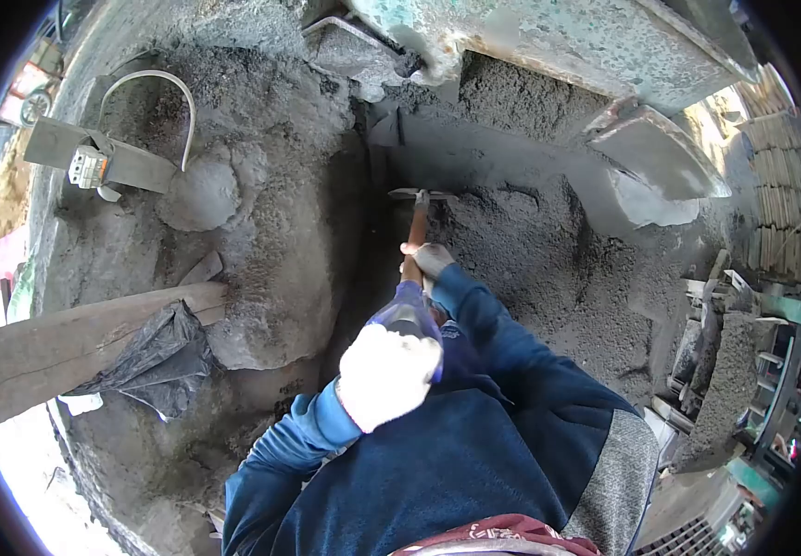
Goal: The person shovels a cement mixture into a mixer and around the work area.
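Note:
My right hand (431, 259) is wrapped round the wooden shaft of a shovel (418, 224), partway down its length. Nearer my chest, my left hand (387, 372) closes over the upper part of the handle, where a purple-blue section shows; glare washes out its fingers. The blade appears only as a thin crosswise edge at the far end. It meets the left side of a heap of damp grey mix (521, 250), and its lower part cannot be seen.
A rough, cement-crusted block (280, 232) stands left, with a wooden beam (94, 338) and black plastic sheet (164, 357). A pale metal hopper or chute (558, 37) overhangs the far side. A slanted metal plate (660, 157) and stacked slats (780, 195) are right.

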Demonstrator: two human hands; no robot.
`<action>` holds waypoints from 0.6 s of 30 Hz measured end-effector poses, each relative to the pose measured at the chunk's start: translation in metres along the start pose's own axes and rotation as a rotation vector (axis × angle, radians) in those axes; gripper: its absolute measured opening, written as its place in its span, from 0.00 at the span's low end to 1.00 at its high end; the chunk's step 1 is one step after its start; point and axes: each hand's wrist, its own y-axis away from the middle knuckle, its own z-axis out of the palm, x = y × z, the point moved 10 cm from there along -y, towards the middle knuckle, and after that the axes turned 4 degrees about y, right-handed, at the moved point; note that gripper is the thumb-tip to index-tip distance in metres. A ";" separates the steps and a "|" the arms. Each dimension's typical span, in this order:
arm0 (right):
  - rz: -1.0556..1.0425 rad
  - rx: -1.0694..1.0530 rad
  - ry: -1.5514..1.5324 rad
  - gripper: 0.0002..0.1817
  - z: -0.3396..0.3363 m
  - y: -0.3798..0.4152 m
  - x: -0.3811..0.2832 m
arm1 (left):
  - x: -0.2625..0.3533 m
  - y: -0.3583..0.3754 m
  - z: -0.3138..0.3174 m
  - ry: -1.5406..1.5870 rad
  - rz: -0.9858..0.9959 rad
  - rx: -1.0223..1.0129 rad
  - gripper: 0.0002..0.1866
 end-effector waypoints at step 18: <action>0.076 0.002 -0.373 0.08 0.029 -0.111 0.224 | -0.135 0.323 0.134 1.047 -1.021 0.562 0.12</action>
